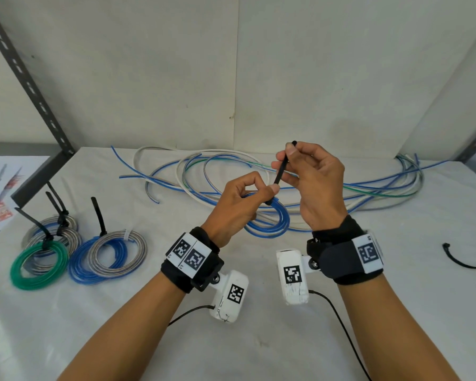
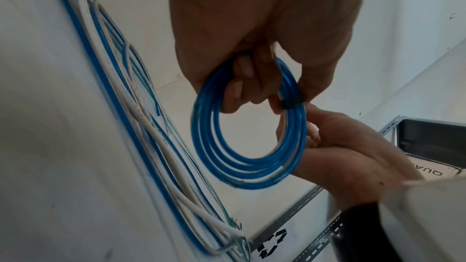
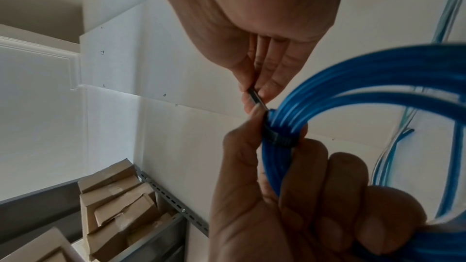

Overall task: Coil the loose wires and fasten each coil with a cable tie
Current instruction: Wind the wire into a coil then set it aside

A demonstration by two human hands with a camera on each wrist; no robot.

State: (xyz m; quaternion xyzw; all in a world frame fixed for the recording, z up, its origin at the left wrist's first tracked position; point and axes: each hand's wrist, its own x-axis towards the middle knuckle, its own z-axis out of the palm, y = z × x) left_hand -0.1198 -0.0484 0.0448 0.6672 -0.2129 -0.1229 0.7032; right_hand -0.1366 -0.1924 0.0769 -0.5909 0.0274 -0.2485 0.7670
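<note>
- Just above the bench (image 1: pixel 259 339), the left hand (image 1: pixel 235 204) grips a blue wire coil (image 1: pixel 270 221), its fingers curled through the ring and round the strands.
- A black cable tie (image 1: pixel 280 171) is wrapped round the strands of that coil; in the left wrist view its band crosses the blue strands beside the left thumb.
- The right hand (image 1: pixel 313 182) pinches the free tail of the tie between thumb and fingers, the tail running up and away from the coil, its tip poking out past the thumb.
- Both hands are held close together, the right a little higher and farther from the body than the left.
- Behind the hands, a tangle of loose wires (image 1: pixel 368 188), blue, white, grey and one green, lies spread across the back of the bench, trailing off toward its right rear corner.
- At the left of the bench sit the finished coils: a green coil (image 1: pixel 39 266), grey coils (image 1: pixel 52 235) just behind it and partly overlapped, and a blue coil (image 1: pixel 88 268) under another grey coil (image 1: pixel 118 254).
- Black tie tails stand up from most of these bundles; a white tie shows on the rightmost grey one.
- A spare black cable tie (image 1: pixel 462 261) lies curved on the bench, well apart at the right.
- Both wrists wear black straps with printed markers and white cameras.
</note>
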